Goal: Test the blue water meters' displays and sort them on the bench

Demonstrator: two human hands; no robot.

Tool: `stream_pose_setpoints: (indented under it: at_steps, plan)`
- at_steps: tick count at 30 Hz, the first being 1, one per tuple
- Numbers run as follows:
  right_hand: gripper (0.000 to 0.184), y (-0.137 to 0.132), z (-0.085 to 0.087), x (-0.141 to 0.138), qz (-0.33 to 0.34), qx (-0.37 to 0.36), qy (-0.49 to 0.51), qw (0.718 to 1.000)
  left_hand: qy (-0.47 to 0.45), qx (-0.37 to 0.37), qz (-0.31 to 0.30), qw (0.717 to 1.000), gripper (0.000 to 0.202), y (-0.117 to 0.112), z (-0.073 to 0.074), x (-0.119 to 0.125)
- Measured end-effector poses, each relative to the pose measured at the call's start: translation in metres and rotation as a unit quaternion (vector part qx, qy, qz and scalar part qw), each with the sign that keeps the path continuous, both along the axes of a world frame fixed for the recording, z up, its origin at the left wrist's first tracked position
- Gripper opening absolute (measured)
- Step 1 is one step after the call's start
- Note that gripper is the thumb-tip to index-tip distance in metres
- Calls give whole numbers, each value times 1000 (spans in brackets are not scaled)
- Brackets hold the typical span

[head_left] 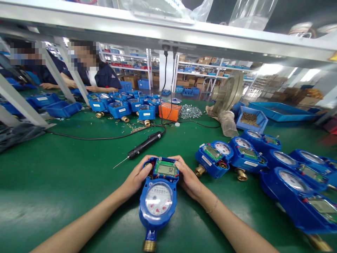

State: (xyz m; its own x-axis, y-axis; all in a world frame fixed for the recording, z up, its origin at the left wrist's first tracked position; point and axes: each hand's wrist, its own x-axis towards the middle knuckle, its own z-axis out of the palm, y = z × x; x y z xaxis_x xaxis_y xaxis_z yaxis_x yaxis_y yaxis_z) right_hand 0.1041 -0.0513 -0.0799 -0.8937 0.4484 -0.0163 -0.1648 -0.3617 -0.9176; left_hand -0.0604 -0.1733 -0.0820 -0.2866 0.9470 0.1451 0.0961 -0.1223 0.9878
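Observation:
A blue water meter (158, 202) with a round dial and a brass threaded end lies in front of me on the green table. Its upper housing is uncovered, showing a green circuit board and a lit display reading about 0.2. My left hand (138, 175) grips the housing's left side, thumb over the edge by the wires. On the other side my right hand (188, 177) holds it, thumb at the board's right corner. Just beyond lies a black electric screwdriver (144, 144), its bit pointing left toward me.
Several similar meters (246, 154) stand at the right, and more blue meters (119, 108) at the back left. Behind are an orange box (170, 111), a heap of small metal parts (191, 111), a fan (228, 91) and a blue bin of screws (250, 119). A cable (105, 138) crosses the table. Two people sit at the left.

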Motion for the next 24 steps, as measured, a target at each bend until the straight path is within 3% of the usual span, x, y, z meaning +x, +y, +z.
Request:
stream_pose_setpoints:
  at_steps: [24]
  plan:
    - [28,2,-2,0,9,-4,0,1000,-15,1,-3,1000,43,-1,0,1]
